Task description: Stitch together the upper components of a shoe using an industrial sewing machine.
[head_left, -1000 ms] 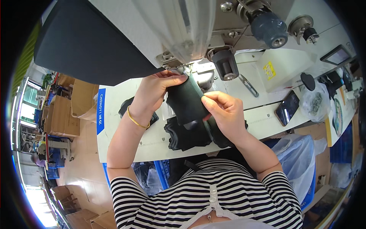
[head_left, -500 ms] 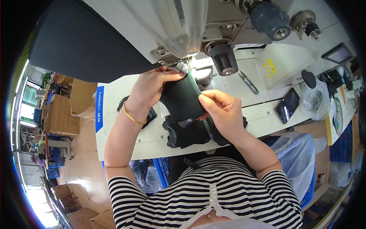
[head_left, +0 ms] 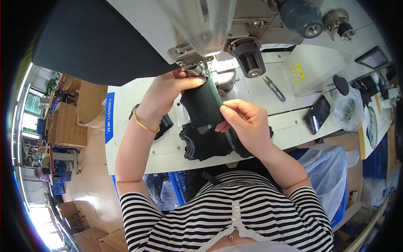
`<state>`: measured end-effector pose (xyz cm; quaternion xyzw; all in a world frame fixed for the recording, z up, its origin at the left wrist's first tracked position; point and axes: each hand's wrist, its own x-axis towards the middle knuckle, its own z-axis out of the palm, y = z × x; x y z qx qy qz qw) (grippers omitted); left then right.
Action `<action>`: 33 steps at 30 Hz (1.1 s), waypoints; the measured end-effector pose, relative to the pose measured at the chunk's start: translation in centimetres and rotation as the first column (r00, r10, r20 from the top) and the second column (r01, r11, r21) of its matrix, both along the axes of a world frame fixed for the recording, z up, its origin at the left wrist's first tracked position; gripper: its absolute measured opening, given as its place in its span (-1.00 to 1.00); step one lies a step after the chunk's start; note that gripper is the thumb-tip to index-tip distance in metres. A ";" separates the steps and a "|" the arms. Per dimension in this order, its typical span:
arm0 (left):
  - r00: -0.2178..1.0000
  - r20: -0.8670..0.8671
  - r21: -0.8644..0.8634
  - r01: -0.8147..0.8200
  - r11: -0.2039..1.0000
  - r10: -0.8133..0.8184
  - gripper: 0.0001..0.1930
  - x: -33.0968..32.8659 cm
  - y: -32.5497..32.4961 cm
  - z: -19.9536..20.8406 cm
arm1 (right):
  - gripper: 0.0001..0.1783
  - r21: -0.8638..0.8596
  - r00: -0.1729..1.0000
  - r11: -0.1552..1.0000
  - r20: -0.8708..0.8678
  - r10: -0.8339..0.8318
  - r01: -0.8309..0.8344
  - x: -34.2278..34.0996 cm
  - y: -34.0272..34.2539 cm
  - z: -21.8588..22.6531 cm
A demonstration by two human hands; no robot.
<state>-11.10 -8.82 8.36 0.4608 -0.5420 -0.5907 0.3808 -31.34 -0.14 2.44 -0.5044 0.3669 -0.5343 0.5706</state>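
A dark fabric piece (head_left: 202, 105) runs from under the sewing machine's presser foot (head_left: 205, 72) toward me. My left hand (head_left: 170, 90) pinches its upper left part between thumb and fingers, close to the foot. Lower down, the thumb and fingers of my right hand (head_left: 245, 124) grip the right edge, where a lighter green-grey strip runs along it. Below the held piece lies a stack of black fabric pieces (head_left: 205, 145) on the white table (head_left: 130, 157). More black fabric (head_left: 166, 126) rests beside my left wrist.
Thread snips (head_left: 275, 89) and a dark phone (head_left: 316, 115) lie on the table to the right. Beyond them sits a clear bag (head_left: 347, 109). The machine head (head_left: 247, 25) overhangs the work. Blue bins with plastic bags (head_left: 323, 172) stand below the table edge; cardboard boxes (head_left: 69, 126) are at left.
The view has shifted slightly. The fabric's lower end sits a little closer to the presser foot, and both hands keep their grip on it.
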 end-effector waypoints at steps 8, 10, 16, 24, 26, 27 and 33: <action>0.998 -0.020 -0.044 0.059 0.997 -0.060 -0.76 0.4 -0.7 -0.6 | -0.79 0.010 0.999 0.999 -0.006 0.032 -0.032 0.0 0.0 0.2; 0.998 -0.023 -0.032 0.051 0.998 -0.052 -0.76 0.4 -0.9 -0.6 | -0.79 0.002 1.000 1.000 -0.018 0.015 -0.015 0.1 -0.1 0.3; 0.999 0.025 0.019 0.041 0.999 -0.041 -0.78 0.6 -1.8 -0.4 | -0.79 -0.004 1.000 1.000 0.016 0.008 -0.008 0.5 -0.8 0.5; 0.994 -0.027 -0.010 -0.106 0.994 0.105 -0.67 1.8 -4.1 -2.3 | -0.76 -0.020 0.999 1.000 0.039 0.019 -0.018 0.7 -1.9 0.5; 0.995 -0.049 -0.048 -0.089 0.995 0.086 -0.66 2.0 -4.5 -2.7 | -0.76 -0.023 0.999 1.000 0.038 0.015 -0.014 0.7 -2.2 0.4; 0.992 -0.083 -0.100 -0.099 0.990 0.091 -0.65 2.3 -4.5 -2.8 | -0.76 -0.026 0.999 1.000 0.036 0.016 -0.015 0.8 -2.5 0.3; 0.988 -0.152 -0.293 -0.066 0.954 0.022 -0.71 1.7 -4.8 -2.1 | -0.77 -0.032 1.000 0.999 0.030 -0.008 0.009 1.2 -3.1 0.5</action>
